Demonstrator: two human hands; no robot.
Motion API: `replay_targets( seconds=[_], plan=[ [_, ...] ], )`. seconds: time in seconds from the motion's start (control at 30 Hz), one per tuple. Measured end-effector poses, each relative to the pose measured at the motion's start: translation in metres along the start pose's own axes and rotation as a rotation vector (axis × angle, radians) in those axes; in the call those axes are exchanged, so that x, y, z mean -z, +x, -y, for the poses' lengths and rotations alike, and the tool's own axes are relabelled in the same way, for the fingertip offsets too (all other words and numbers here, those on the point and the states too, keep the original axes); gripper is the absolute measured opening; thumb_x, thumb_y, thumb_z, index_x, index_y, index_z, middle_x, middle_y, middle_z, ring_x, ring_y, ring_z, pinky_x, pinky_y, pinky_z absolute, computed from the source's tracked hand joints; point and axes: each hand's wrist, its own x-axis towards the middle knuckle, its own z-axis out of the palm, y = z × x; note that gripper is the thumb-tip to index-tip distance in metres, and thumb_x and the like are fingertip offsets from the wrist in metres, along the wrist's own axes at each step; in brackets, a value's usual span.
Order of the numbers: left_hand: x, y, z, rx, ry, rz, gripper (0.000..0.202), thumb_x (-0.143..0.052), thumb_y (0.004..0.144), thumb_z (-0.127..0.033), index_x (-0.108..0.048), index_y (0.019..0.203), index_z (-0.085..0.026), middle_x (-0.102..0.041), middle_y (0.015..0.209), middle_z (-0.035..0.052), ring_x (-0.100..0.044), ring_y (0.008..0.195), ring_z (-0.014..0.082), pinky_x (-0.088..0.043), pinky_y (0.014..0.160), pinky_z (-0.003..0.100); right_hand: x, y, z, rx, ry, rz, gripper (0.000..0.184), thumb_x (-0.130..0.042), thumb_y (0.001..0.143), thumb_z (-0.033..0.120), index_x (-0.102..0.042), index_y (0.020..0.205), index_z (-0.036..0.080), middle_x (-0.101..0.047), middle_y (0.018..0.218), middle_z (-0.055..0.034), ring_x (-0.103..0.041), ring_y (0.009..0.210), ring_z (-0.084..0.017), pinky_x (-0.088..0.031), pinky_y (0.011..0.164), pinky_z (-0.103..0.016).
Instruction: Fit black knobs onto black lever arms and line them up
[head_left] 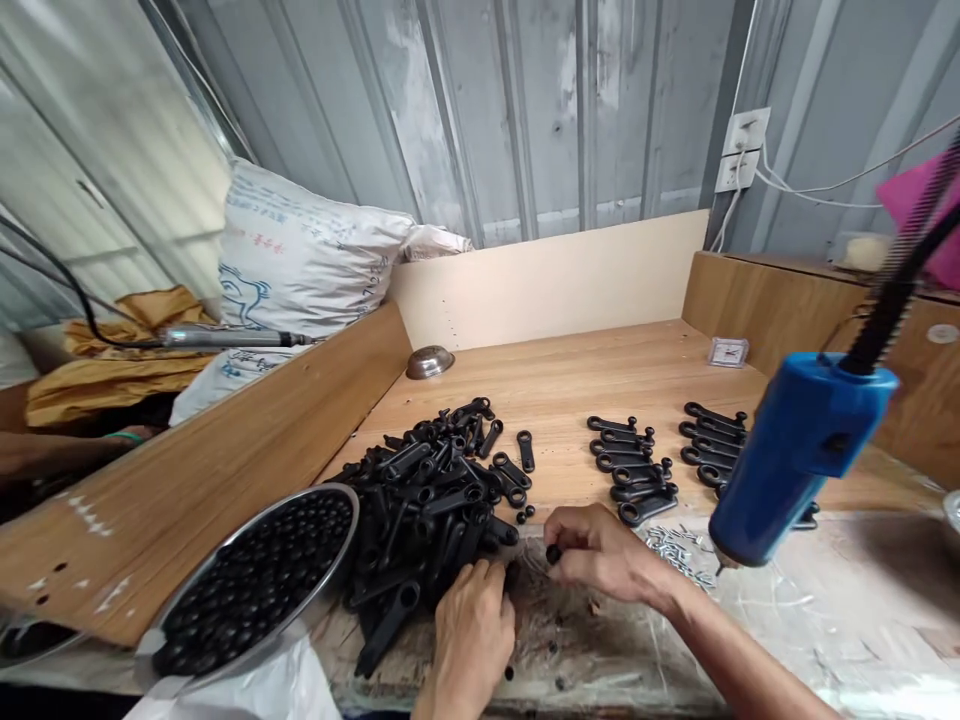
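Note:
My right hand pinches a small black ball knob between thumb and fingers, just above the plastic-covered front of the bench. At the right edge of a heap of black crank handles, my left hand is closed with its fingers curled down. A dark piece shows by its fingertips, too hidden to name. Two loose ball knobs lie beyond my right hand. Crank handles fitted with knobs lie in a column farther right, and a second column lies beyond it. Small silver screws are scattered beside my right wrist.
A blue electric screwdriver hangs at the right, bit downward. A metal bowl of black balls stands front left. Wooden boards edge the bench. An upturned metal bowl and a small clock sit behind. Another person's arm shows far left.

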Motion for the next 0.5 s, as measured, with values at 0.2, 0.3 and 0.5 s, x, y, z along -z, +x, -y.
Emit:
replay_targets(
  seconds=[0.2, 0.3, 0.5],
  plan=[
    [0.007, -0.028, -0.032, 0.141, -1.171, -0.118, 0.058, -0.059, 0.064, -0.026, -0.041, 0.117, -0.016, -0.057, 0.090, 0.0036, -0.056, 0.086, 0.0186, -0.046, 0.075, 0.025, -0.011, -0.059, -0.014, 0.075, 0.848, -0.015, 0.017, -0.062, 0.051, 0.018, -0.053, 0.065, 0.013, -0.049, 0.050, 0.0030, -0.043, 0.041, -0.008, -0.038, 0.044, -0.016],
    [-0.004, -0.057, -0.035, 0.248, -1.458, 0.052, 0.075, -0.064, 0.052, -0.017, -0.039, 0.123, -0.016, -0.055, 0.086, 0.0009, -0.054, 0.076, 0.0137, -0.041, 0.064, 0.018, -0.010, -0.080, -0.027, 0.137, 0.970, 0.020, 0.020, -0.068, 0.058, 0.018, -0.062, 0.077, 0.013, -0.053, 0.054, 0.0012, -0.050, 0.043, -0.010, -0.041, 0.044, -0.016],
    [-0.058, -0.103, -0.011, 0.238, -1.081, 0.597, 0.034, -0.079, 0.052, -0.038, -0.058, 0.057, -0.012, -0.051, 0.057, -0.0002, -0.044, 0.053, 0.0099, -0.035, 0.051, 0.019, -0.007, -0.110, -0.053, 0.230, 0.978, 0.144, 0.023, -0.075, 0.073, 0.033, -0.068, 0.083, 0.013, -0.059, 0.059, -0.0050, -0.055, 0.049, -0.011, -0.040, 0.048, -0.015]
  ],
)
